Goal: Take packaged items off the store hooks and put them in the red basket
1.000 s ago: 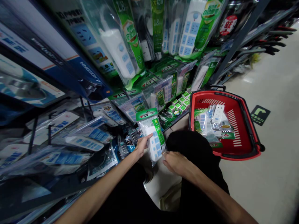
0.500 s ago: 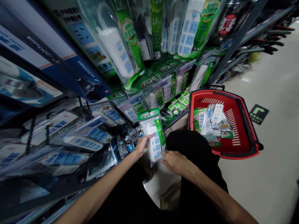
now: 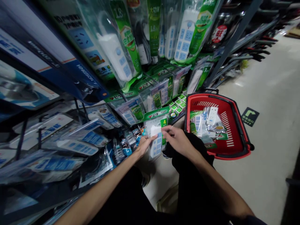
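A white power strip [image 3: 156,147] with blue socket faces lies in a clear plastic package under a green header card. My left hand [image 3: 144,144] grips the package's left edge, thumb across the front and the other fingers hidden behind. At the upper right of the package, my right hand [image 3: 176,137] touches the green label with bent fingers, a ring on one of them. Whether the right fingers pinch the plastic is hard to make out. Beside my right knee, a red shopping basket [image 3: 236,137] holds several packaged items, among them a white socket strip [image 3: 212,115].
Shelves on the left and ahead carry hanging packaged power strips [image 3: 117,56] and blue boxes [image 3: 77,62]. Small green-and-white boxes [image 3: 179,104] sit low behind the package. A dark exit sign [image 3: 250,116] marks the pale floor [image 3: 264,150] to the right.
My right hand has moved from the package's lower right corner up to its green label. The package has tilted slightly, and my left hand still holds it. The view has shifted a little.
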Action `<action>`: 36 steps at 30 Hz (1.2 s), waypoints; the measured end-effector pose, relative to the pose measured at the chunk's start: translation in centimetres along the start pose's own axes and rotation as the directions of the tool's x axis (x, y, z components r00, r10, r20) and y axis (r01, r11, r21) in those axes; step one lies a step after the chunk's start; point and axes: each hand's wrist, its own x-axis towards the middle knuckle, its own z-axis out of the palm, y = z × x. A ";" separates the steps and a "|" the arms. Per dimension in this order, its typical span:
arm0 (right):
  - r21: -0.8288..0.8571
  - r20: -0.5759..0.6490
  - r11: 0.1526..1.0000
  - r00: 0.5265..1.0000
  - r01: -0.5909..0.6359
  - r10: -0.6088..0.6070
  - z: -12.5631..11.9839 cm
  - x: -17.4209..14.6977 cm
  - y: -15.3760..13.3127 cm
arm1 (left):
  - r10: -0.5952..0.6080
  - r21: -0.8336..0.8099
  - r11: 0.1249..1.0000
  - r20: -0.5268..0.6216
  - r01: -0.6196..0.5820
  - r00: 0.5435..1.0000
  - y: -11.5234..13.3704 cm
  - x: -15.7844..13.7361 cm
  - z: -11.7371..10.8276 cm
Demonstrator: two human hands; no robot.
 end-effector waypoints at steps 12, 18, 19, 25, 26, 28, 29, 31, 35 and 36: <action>0.428 -0.531 0.893 0.838 0.137 0.126 -6.5 9.5 3.9 | 0.150 0.136 0.975 0.164 -0.173 0.975 5.1 3.7 5.4; 0.446 -0.698 0.878 0.682 0.172 0.221 -8.0 8.7 5.8 | 0.429 -0.050 0.903 0.042 -0.427 0.902 7.8 5.8 8.4; 0.462 -0.700 0.869 0.675 0.178 0.234 -8.3 8.6 6.3 | 0.479 -0.083 0.875 0.010 -0.476 0.878 8.2 6.2 8.7; 0.475 -0.649 0.861 0.733 0.181 0.204 -8.6 7.9 8.8 | 0.638 0.093 0.762 0.056 -0.640 0.768 9.5 7.8 9.5; 0.448 -0.632 0.878 0.755 0.171 0.175 -8.9 7.5 9.2 | 0.664 0.175 0.726 0.069 -0.665 0.744 9.5 7.8 9.6; 0.265 -0.603 0.958 0.794 0.107 0.078 -10.2 5.9 10.1 | 0.701 0.294 0.664 0.076 -0.688 0.709 9.3 7.5 9.9; 0.131 -0.590 0.989 0.807 0.064 0.026 -11.3 4.4 10.7 | 0.712 0.321 0.647 0.070 -0.692 0.698 9.2 7.3 9.9; -0.131 -0.553 0.991 0.831 -0.018 -0.058 -14.2 -0.1 12.1 | 0.730 0.332 0.631 0.054 -0.702 0.681 8.8 6.9 10.0; -0.390 -0.394 0.907 0.919 -0.157 -0.011 -20.2 -12.6 15.8 | 0.743 0.335 0.611 0.070 -0.717 0.666 7.7 6.2 9.4; -0.516 -0.308 0.834 0.951 -0.196 0.033 -21.1 -15.5 16.6 | 0.743 0.341 0.609 0.070 -0.716 0.665 7.5 6.1 9.2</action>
